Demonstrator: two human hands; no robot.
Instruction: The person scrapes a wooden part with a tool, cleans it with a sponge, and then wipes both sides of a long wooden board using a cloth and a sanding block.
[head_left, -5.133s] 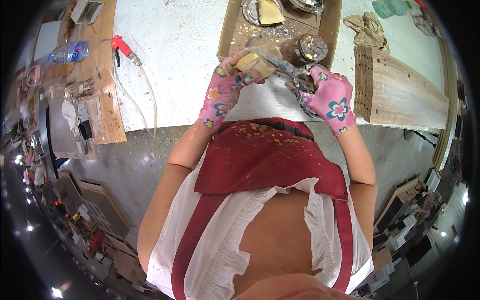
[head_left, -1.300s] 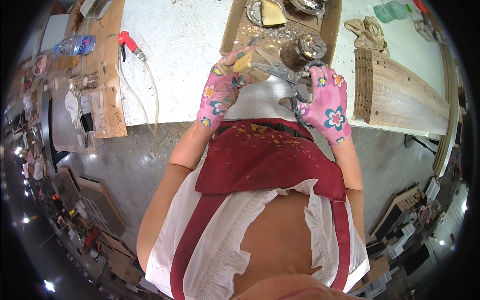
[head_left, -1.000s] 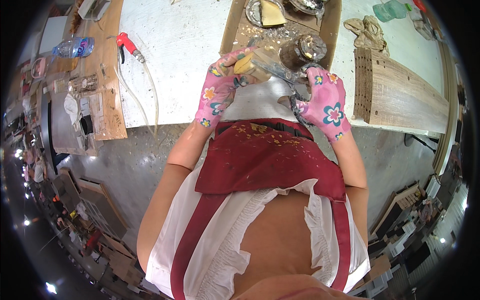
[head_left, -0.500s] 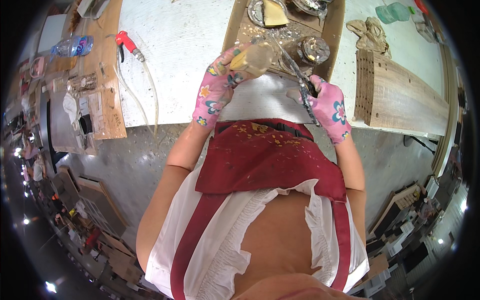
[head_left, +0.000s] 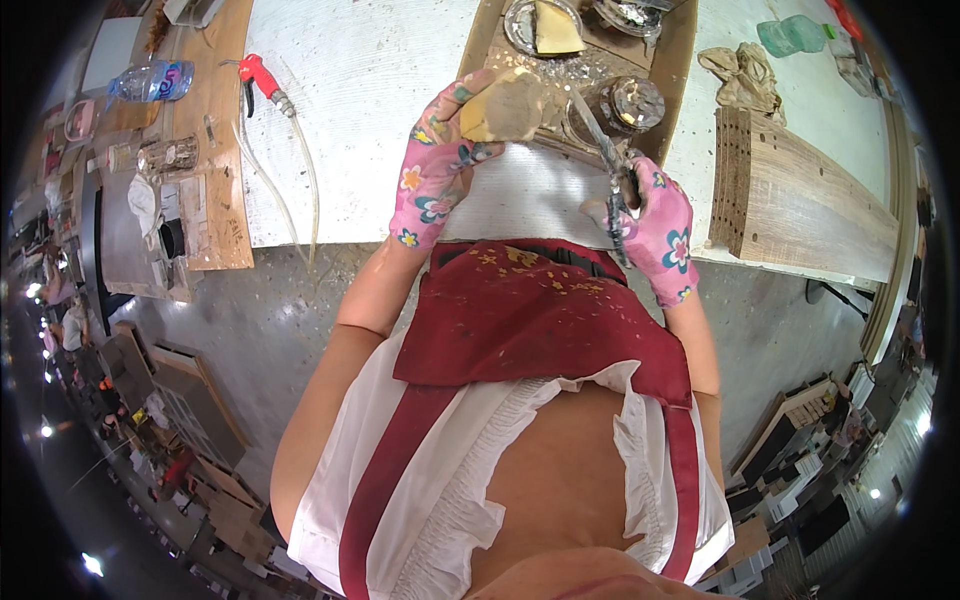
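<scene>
My left hand (head_left: 432, 170), in a pink flowered glove, is closed round a yellowish, sponge-like pad (head_left: 503, 108) whose tan face is smeared. My right hand (head_left: 655, 225), gloved alike, grips a thin, caked spatula (head_left: 600, 135) by its dark handle. The blade slants up and left toward the pad, with a gap between them. Just past both hands stands a shallow cardboard tray (head_left: 676, 75), its floor spattered with flakes. In it are a crusted jar (head_left: 637, 103), a round tin (head_left: 518, 30) with a pale yellow piece (head_left: 556, 28) on it, and another crusted tin (head_left: 628, 16).
A red air blow gun (head_left: 262, 78) with a clear hose lies left on the white table (head_left: 360, 120). At right are stacked wood-grain boards (head_left: 810, 190), a crumpled beige cloth (head_left: 745, 80) and a green bottle (head_left: 793, 36). Another plastic bottle (head_left: 152, 82) lies far left.
The pad has turned so its flat tan face shows more. My right hand has moved slightly down, and the spatula's blade has swung more upright, away from the pad.
</scene>
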